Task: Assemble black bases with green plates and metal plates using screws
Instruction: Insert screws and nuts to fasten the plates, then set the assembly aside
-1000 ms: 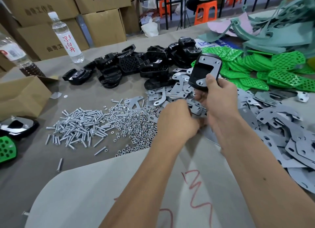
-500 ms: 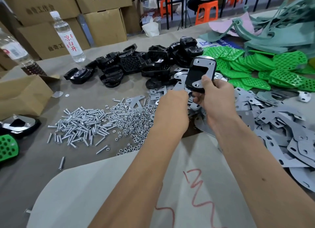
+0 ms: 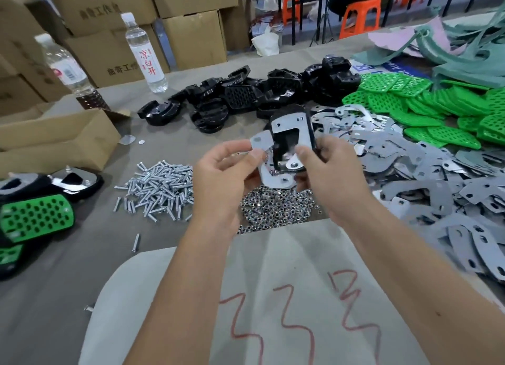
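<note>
A: Why are both hands raised over the nuts [image 3: 276, 209]?

B: Probably for alignment. The left hand [image 3: 221, 179] pinches a loose metal plate [image 3: 266, 157] between thumb and fingertips; the right hand [image 3: 330, 173] grips a black base [image 3: 293, 135] that already carries one plate.

A: Any writing?

B: Red scrawl on the near sheet [image 3: 273, 296], unreadable. Farther off, the water bottle [image 3: 146, 56] reads 凉白开.

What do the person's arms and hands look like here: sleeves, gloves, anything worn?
Both forearms are bare, with no sleeves in view. The left hand and right hand wear no gloves; no rings, watch or wristband are visible. Fingernails are short and unpainted.
</note>
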Available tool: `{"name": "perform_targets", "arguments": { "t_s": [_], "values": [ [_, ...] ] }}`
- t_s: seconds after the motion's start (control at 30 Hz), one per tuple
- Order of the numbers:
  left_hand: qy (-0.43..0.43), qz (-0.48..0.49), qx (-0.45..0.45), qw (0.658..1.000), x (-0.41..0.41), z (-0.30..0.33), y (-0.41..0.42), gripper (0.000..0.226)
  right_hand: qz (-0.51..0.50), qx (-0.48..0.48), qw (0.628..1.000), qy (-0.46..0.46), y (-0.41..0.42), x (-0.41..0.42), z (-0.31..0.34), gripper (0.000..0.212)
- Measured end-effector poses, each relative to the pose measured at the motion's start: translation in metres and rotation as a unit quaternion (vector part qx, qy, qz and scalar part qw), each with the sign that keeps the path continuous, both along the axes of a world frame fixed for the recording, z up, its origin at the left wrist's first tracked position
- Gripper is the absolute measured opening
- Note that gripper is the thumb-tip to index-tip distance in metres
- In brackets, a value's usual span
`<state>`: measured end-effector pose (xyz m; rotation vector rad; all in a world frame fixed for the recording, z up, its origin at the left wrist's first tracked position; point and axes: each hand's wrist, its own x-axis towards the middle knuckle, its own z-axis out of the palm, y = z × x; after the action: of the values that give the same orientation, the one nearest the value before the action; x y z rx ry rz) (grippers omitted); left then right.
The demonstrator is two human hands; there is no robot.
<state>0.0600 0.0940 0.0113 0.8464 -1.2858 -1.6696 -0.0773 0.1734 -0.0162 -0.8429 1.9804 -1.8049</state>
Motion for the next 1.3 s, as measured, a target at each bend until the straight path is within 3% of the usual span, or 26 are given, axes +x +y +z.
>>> {"name": "perform_targets", "arguments": {
  "t_s": [0.2,0.33,0.6,0.87,1.3],
  "values": [
    [-0.034,0.033,0.008,0.999,0.014,-0.014,-0.005,0.012,0.141,0.007,0.990,0.003,-0.007,0.019,-0.014,0.011],
    [-0.058,0.071,-0.060,0.994,0.013,-0.019,-0.008,0.012,0.177,-0.006,0.984,-0.022,-0.009,0.015,-0.018,0.011],
    [0.008,0.085,-0.069,0.994,0.011,-0.019,-0.011,0.020,0.169,-0.013,0.985,-0.040,-0.008,0.013,-0.021,0.010],
    [-0.036,0.090,-0.028,0.995,0.015,-0.025,-0.015,0.024,0.206,-0.018,0.978,-0.018,-0.004,0.017,-0.018,0.011],
    [-0.012,0.096,-0.094,0.991,0.010,-0.028,-0.014,0.016,0.184,-0.015,0.982,-0.045,-0.007,0.014,-0.022,0.014]
  ]
}}
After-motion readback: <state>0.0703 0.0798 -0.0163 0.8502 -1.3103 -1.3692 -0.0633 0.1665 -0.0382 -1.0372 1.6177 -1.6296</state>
